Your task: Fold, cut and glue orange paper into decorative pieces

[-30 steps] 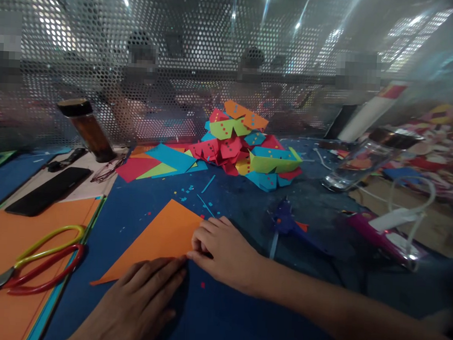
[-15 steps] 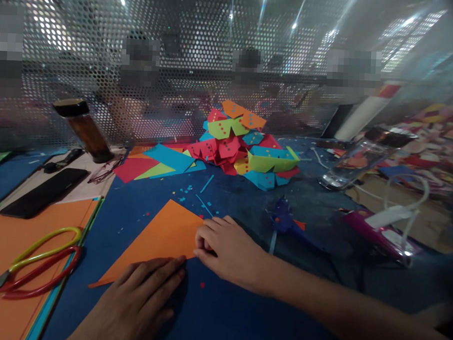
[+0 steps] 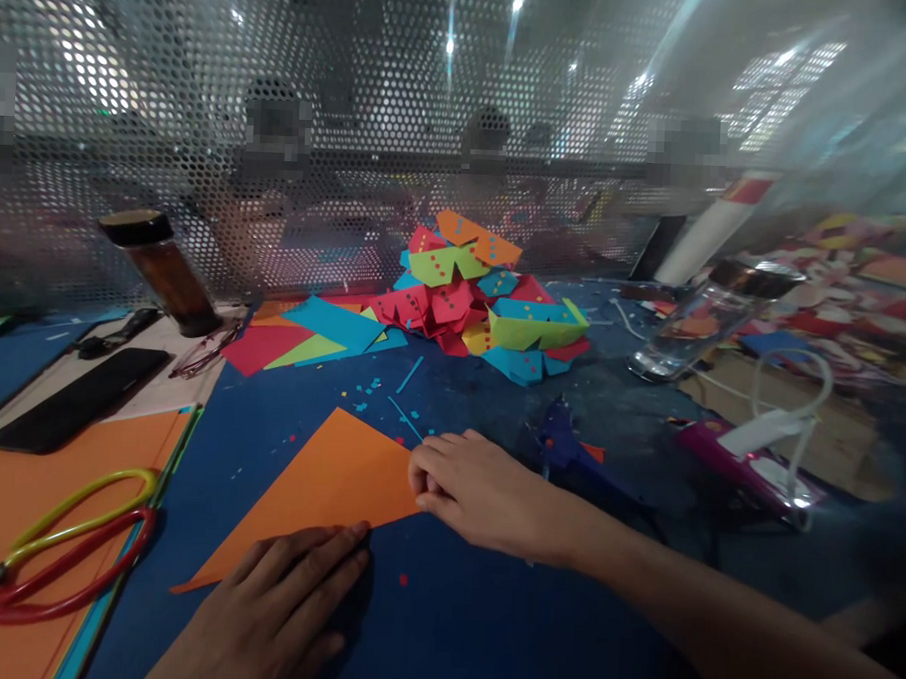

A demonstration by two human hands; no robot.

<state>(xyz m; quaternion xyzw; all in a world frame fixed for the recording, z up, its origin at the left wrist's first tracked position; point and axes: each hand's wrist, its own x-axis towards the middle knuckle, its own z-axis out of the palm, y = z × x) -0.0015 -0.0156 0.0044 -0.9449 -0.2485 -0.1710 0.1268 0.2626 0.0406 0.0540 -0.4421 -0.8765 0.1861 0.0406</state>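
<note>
An orange sheet of paper (image 3: 318, 489) lies on the blue table, with a folded lower edge. My left hand (image 3: 281, 597) rests flat over that edge, its fingers stretched out and the thumb a little apart. At the sheet's right side, my right hand (image 3: 484, 486) has its fingers curled in and closed on the paper's corner, which they partly cover. Small blue scraps and thin strips are scattered just behind the sheet.
Red-and-yellow scissors (image 3: 75, 553) lie on orange paper at the left, near a black phone (image 3: 79, 398) and a dark bottle (image 3: 166, 277). Folded colored paper pieces (image 3: 455, 305) are piled behind. A blue glue gun (image 3: 575, 450), purple device (image 3: 748, 467) and clear bottle (image 3: 679, 324) stand or lie right.
My right hand has slid to the right along the sheet, and more of the orange paper shows between my hands. My left hand stays on the lower edge. The view has shifted slightly.
</note>
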